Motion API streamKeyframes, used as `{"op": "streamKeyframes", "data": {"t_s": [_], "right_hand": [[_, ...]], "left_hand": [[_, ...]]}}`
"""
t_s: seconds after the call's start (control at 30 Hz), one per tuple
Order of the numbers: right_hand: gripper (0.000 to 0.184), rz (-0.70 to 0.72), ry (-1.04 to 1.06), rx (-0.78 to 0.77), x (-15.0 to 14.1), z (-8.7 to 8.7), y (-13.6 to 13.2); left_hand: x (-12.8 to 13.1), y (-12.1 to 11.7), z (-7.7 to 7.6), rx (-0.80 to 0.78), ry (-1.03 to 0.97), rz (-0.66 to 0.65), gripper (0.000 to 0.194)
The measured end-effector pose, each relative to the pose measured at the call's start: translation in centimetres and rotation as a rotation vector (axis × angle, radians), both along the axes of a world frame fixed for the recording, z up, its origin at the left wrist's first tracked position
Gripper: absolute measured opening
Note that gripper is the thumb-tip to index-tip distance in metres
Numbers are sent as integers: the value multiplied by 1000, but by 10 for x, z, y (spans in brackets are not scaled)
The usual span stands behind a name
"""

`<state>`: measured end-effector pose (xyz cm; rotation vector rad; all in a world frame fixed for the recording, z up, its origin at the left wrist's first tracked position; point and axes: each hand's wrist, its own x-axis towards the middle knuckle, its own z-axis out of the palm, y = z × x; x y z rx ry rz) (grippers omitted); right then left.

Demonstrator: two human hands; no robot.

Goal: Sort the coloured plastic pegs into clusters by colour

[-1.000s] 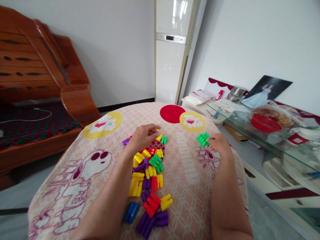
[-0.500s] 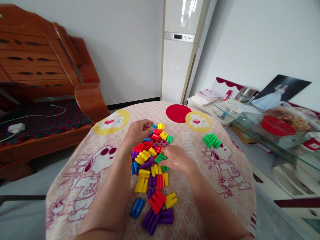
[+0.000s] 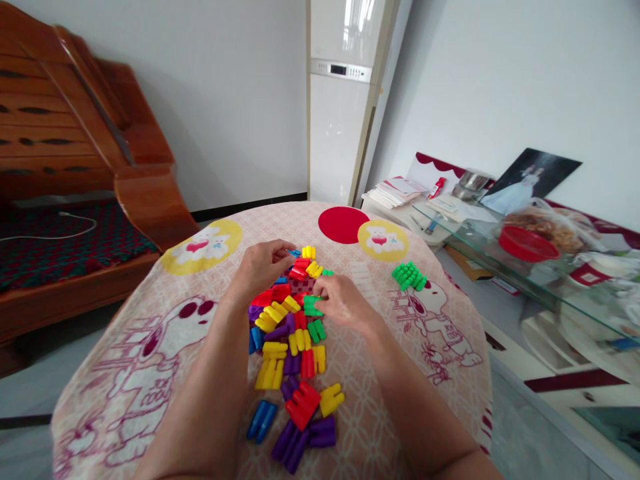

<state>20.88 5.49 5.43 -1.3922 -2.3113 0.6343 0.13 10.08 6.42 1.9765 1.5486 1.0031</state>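
A heap of plastic toy building blocks made of joined tubes lies on the round table, in red, yellow (image 3: 270, 375), blue, purple and green. My right hand (image 3: 343, 303) pinches a green block (image 3: 313, 306) at the right side of the heap. At the heap's far left edge, my left hand (image 3: 265, 263) has bent fingers, with a small blue block (image 3: 295, 253) at their tips; the palm side is hidden. Below my right hand lies another green block (image 3: 316, 330). Nearer to me are a red block (image 3: 303, 405), a purple block (image 3: 291, 447) and a blue block (image 3: 262, 421).
A joined group of green blocks (image 3: 409, 276) sits apart on the right of the patterned tablecloth (image 3: 370, 393). Beyond the table edge, a glass shelf holds a red bowl (image 3: 529, 243) and papers. A wooden bench (image 3: 145, 200) stands at the left.
My right hand has shifted slightly away from me with the green block, uncovering another green block beneath it. My left hand stays by the blue block. The whole view has swung a little right.
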Motion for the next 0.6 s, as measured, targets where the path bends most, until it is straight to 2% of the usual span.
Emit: {"op": "streamKeyframes", "data": {"t_s": [0.07,0.13,0.23,0.33,0.43,0.6], "right_hand": [[15,-85,121,-17,26,10,6],[16,-252,195,-9,62,21,10],[11,-605,147,-24,120,33,11],[12,-840,14,-77,164,31,10],[14,-950,-78,-180,184,17,12],[16,-940,-116,-188,188,-6,23]], "left_hand": [[-1,0,0,8,5,5,39],[-2,0,0,18,9,10,39],[-3,1,0,24,15,14,39],[-1,0,0,18,6,6,39],[1,0,0,14,-5,-6,38],[0,0,-1,22,5,-4,39]]}}
